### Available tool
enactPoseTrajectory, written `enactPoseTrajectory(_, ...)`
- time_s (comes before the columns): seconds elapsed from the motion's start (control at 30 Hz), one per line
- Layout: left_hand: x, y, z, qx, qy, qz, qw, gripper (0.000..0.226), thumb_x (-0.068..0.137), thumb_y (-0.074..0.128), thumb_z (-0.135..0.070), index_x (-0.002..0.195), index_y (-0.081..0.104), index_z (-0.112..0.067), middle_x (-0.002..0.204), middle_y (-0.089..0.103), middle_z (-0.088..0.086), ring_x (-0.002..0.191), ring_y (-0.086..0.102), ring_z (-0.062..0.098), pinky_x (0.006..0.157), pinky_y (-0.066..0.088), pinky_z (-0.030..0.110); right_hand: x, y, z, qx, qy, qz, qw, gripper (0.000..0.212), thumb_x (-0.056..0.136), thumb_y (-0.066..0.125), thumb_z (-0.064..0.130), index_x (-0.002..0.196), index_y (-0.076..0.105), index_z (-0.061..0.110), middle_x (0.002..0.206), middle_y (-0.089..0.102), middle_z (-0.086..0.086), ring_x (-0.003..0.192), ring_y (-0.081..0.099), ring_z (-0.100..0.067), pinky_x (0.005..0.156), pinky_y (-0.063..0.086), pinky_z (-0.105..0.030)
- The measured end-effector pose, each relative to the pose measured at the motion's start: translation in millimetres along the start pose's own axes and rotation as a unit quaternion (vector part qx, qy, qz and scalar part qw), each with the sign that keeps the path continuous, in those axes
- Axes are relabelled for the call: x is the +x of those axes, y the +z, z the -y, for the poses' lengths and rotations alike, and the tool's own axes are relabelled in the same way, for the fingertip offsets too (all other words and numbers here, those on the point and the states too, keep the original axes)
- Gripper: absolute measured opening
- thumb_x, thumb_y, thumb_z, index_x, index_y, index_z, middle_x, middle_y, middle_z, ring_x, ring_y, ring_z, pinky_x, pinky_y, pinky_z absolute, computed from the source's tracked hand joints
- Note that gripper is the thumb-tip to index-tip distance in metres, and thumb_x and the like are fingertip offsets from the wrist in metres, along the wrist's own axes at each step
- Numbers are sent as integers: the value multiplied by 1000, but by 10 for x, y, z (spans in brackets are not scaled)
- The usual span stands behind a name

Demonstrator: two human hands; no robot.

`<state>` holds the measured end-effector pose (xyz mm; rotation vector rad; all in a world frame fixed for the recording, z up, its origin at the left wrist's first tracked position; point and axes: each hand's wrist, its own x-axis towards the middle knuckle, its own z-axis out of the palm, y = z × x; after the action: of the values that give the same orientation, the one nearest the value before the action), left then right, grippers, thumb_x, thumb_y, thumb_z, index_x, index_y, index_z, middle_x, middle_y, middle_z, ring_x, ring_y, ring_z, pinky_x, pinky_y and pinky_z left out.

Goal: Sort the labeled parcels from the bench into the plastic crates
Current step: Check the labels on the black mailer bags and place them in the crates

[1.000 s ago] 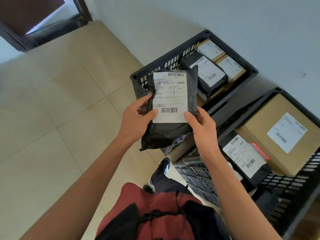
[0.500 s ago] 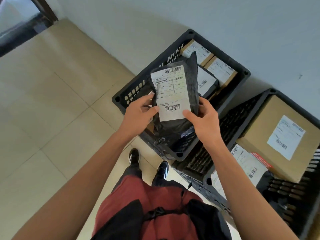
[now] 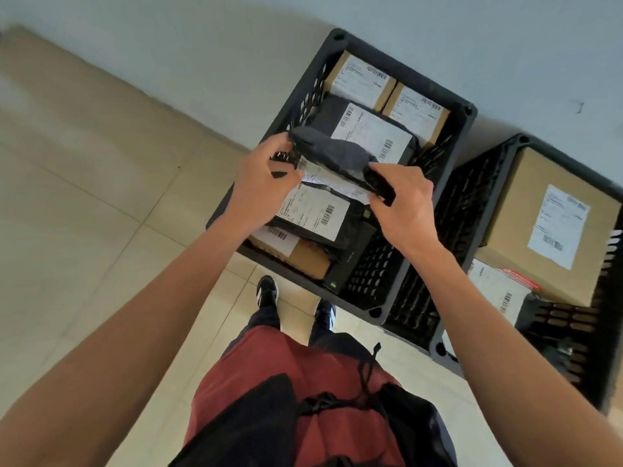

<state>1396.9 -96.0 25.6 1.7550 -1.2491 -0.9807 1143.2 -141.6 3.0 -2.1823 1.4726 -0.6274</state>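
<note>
Tiled floor point(image 3: 84, 203) fills the left of the head view; pale wall point(image 3: 202, 55) runs along the top.

Left hand point(image 3: 261, 183): fingers curled, pinching the left end of a black poly-mailer parcel point(image 3: 332, 156). The parcel is held flat-on above the left crate point(image 3: 470, 111), its label side facing down; only a strip of white label shows under its near edge.

Left crate, black plastic, stands on the floor against the wall. Contents: two small brown cartons point(image 3: 360, 80) side by side at the far end, each with a white label; a black mailer point(image 3: 371, 133) with label just in front of them, partly covered by the held parcel; a second labelled black mailer point(image 3: 313, 214) nearer, lying over a brown carton point(image 3: 303, 257) at the near edge. Right part of the crate bottom shows bare grid.

Right hand point(image 3: 404, 203): fingers curled, gripping the right end of the held parcel.

Right crate point(image 3: 441, 348), also black, touches the left crate. It holds a large brown box point(image 3: 515, 210) with white label, and a labelled parcel point(image 3: 495, 291) just in front of it.

Bottom centre: person's red and black clothing, two dark shoes point(image 3: 266, 291) on the floor.
</note>
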Motion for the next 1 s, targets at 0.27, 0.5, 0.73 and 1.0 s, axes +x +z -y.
enactPoseTrajectory(0.27, 299, 108, 300, 0, 13, 55, 998, 84, 91, 78, -19, 159, 32, -33, 152, 54, 1, 108, 71, 2, 109, 51, 32, 95, 400, -119, -93, -35, -24, 995, 56, 79, 73, -2, 133, 67, 12, 128, 69, -2, 115, 57, -30, 97, 37, -45)
enactPoseTrajectory(0.5, 529, 218, 439, 45, 12, 73, 996, 49, 95, 72, -27, 142, 58, -27, 141, 59, -13, 111, 68, 11, 103, 55, 38, 179, 633, -195, -104, -18, -17, 994, 58, 75, 70, -7, 130, 69, 11, 126, 70, -4, 114, 58, -32, 94, 40, -46)
enactPoseTrajectory(0.73, 726, 352, 594, 117, 73, 88, 986, 46, 93, 73, -13, 138, 64, -16, 136, 63, -1, 126, 60, 14, 109, 51, 40, 251, 868, -306, -103, 4, -7, 995, 57, 74, 72, -13, 127, 71, 6, 124, 72, -11, 110, 63, -39, 89, 50, -54)
enactPoseTrajectory(1.0, 913, 461, 758, 190, 75, 104, 973, 45, 97, 68, -11, 142, 62, -11, 142, 59, 7, 133, 54, 17, 115, 45, 33, 294, 1121, -349, -118, 30, 20, 992, 46, 81, 72, -13, 124, 71, 3, 130, 65, -18, 111, 64, -39, 82, 59, -49)
